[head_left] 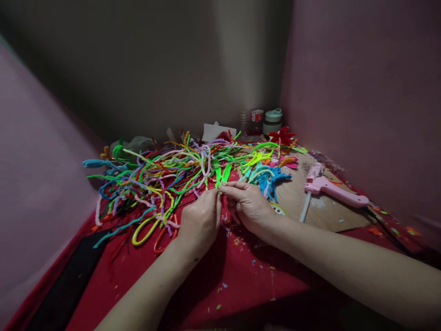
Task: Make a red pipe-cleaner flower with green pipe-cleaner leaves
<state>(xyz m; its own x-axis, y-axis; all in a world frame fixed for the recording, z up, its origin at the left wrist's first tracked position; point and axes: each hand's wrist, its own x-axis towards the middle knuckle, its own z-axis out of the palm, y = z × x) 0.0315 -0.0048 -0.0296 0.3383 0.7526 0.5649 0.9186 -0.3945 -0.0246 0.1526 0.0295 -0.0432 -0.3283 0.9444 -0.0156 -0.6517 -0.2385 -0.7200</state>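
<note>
Bright green pipe cleaners point(225, 172), bent into two upright loops, rise from between my fingertips. My left hand point(203, 212) pinches their lower end from the left, fingers closed. From the right, my right hand point(248, 202) closes thumb and forefinger on the same spot, touching the left fingertips. The pinched ends are hidden by the fingers. Just behind and to the left spreads a tangled heap of coloured pipe cleaners point(148, 172). Blue pipe-cleaner shapes point(272, 180) lie beyond my right hand.
A pink glue gun point(330, 189) with its cord rests on a cardboard sheet point(320, 218) at right. Scissors with yellow and red handles point(144, 232) lie left of my left hand. A lidded jar point(273, 122) stands at the back. Fluff scraps dot the red cloth point(248, 285).
</note>
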